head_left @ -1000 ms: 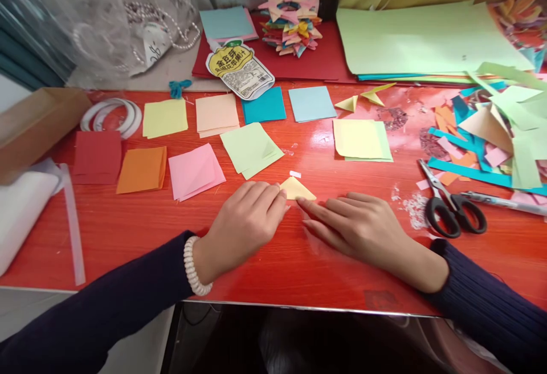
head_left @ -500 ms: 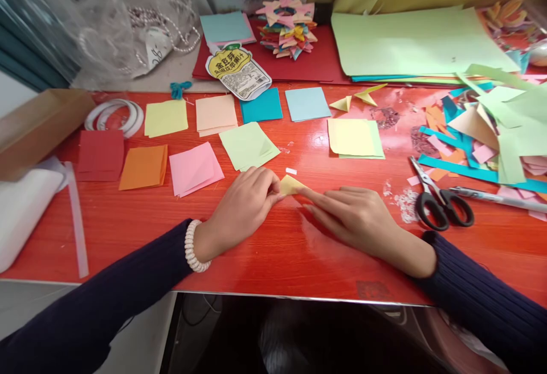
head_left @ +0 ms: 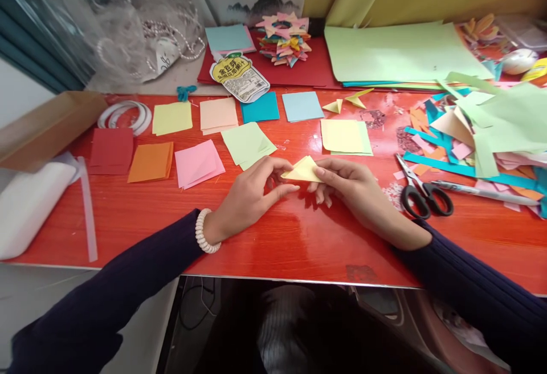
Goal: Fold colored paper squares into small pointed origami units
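A small folded triangle of yellow paper (head_left: 302, 170) is lifted just above the red table. Its right end is pinched between the thumb and fingers of my right hand (head_left: 352, 191). At its left corner is my left hand (head_left: 256, 191), the index fingertip by the paper and the thumb held apart below, so it is open. Beyond the paper lie a light green stack of squares (head_left: 248, 141) and a pale yellow stack (head_left: 342, 134). Two small folded yellow pieces (head_left: 333, 106) rest farther back.
Black-handled scissors (head_left: 421, 191) and a pen (head_left: 478, 190) lie to the right, before a heap of paper scraps (head_left: 504, 123). Square stacks in red (head_left: 111, 150), orange (head_left: 150, 161) and pink (head_left: 199, 163) sit on the left. A folded-paper ornament (head_left: 284, 40) stands at the back.
The yellow paper has come up off the table and turned, showing a wider triangle. My right hand has gone from a pressing finger to a pinch; my left thumb has parted from the paper.
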A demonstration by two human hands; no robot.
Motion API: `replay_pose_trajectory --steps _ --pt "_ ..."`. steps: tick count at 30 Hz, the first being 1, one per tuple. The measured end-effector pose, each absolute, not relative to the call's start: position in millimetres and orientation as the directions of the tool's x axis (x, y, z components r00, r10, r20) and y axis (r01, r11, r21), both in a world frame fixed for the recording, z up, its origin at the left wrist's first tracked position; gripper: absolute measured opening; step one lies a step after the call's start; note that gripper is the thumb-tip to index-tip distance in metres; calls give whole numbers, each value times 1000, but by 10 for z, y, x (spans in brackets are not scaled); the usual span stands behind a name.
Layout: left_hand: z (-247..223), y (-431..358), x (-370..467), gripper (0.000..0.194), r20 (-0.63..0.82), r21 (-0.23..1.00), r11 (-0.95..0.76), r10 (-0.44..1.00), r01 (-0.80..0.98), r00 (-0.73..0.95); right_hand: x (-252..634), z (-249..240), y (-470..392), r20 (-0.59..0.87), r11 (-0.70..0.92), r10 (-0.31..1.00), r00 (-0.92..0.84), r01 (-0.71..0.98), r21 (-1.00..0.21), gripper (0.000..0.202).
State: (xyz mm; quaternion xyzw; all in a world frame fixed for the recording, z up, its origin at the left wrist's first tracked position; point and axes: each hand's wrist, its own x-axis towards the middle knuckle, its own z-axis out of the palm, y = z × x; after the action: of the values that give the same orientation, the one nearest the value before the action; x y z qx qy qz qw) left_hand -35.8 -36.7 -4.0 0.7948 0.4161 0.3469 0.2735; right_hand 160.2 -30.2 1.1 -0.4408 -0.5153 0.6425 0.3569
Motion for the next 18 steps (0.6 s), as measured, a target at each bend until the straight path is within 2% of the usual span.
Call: replay_pose_trajectory --steps 2,5,10,15,18 --pt "-42 -368 -343 16 325 739 -474 873 479 362 1598 -5 -310 -191 -224 905 -381 -42 -974 11" --pt "-45 -372 -317 14 302 792 -416 903 447 305 1603 -31 -324 -161 -204 907 -390 -74 -976 10" --pt "-71 -351 -304 16 251 856 -330 938 398 237 1630 -88 -325 -79 -134 903 -422 -101 -986 31" --pt "-88 -318 -299 17 222 887 -301 943 350 248 1643 -126 -321 -37 -92 889 -457 -99 -991 34" --pt "-82 -313 -291 17 217 886 -311 933 344 286 1645 -108 -323 -18 -57 895 -446 -75 -996 43"
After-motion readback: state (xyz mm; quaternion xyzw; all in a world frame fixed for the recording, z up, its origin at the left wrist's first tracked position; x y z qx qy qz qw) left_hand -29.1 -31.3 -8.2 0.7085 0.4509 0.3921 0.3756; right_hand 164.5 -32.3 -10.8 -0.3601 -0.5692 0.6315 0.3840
